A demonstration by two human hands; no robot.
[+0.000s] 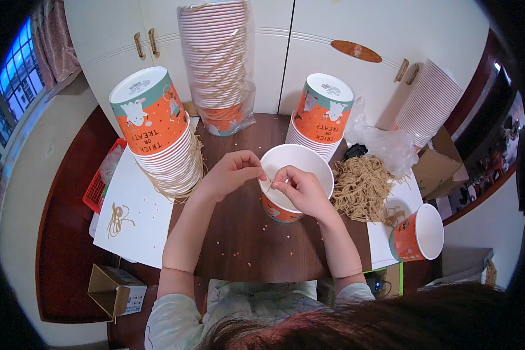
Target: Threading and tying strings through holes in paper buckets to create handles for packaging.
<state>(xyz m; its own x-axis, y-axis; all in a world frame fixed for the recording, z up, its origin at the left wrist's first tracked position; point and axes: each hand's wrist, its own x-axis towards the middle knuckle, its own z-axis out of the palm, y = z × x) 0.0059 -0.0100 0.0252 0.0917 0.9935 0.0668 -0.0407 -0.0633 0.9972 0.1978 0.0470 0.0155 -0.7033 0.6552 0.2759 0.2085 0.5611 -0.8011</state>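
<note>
In front of me an orange and green paper bucket (283,211) stands upright with its white inside showing. My left hand (234,174) and my right hand (300,189) meet over its near left rim. Thumb and fingers of both are pinched together on a short, thin pale string (268,186). Whether the string passes through the bucket wall is hidden by the fingers. To the right lies a tangled heap of tan string (364,188).
Upside-down bucket stacks stand at left (166,157) and right (321,119), a bagged stack (216,64) behind. One bucket (414,236) lies tipped at the right edge. Loose strings (120,220) rest on white board at left. Small pale and orange beads dot the brown table (233,242).
</note>
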